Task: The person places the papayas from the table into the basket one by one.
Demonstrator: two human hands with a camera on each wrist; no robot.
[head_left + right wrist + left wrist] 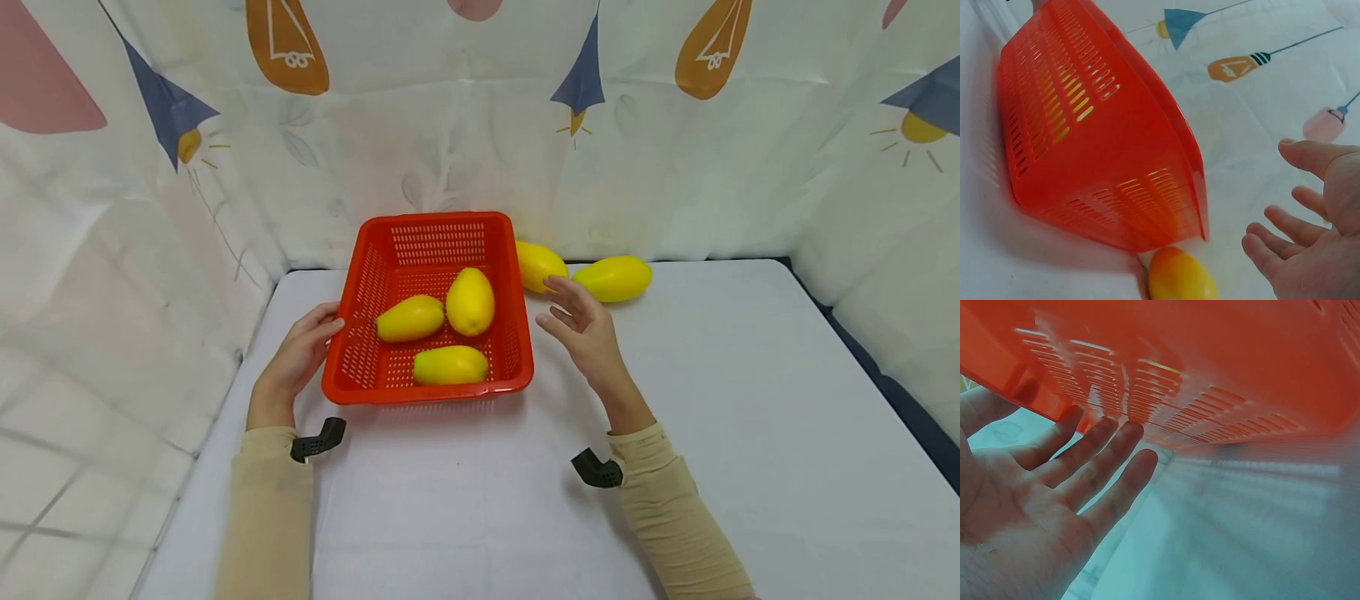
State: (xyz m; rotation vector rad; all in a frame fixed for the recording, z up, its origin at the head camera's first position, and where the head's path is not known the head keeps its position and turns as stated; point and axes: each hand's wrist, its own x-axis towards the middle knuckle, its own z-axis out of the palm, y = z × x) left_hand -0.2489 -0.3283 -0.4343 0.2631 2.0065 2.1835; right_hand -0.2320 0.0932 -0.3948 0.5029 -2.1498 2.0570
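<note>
A red plastic basket [427,396] with slotted walls contains three yellow papayas: one at left [409,318], one at right [470,302], one near the front wall [450,365]. My left hand [303,354] grips its left rim, thumb over the edge and fingers along the outer wall; in the left wrist view those fingers [1113,481] reach under the rim. To the basket's right, my right hand [588,333] is held apart from it with fingers spread and nothing in them. Just beyond that hand lie two more papayas, one [536,265] partly hidden by the basket and another [613,279].
A white-covered table [750,400] carries everything. Behind it hangs a pale printed curtain [480,142], which also runs along both sides. Each wrist wears a black camera mount, left [318,440] and right [597,469].
</note>
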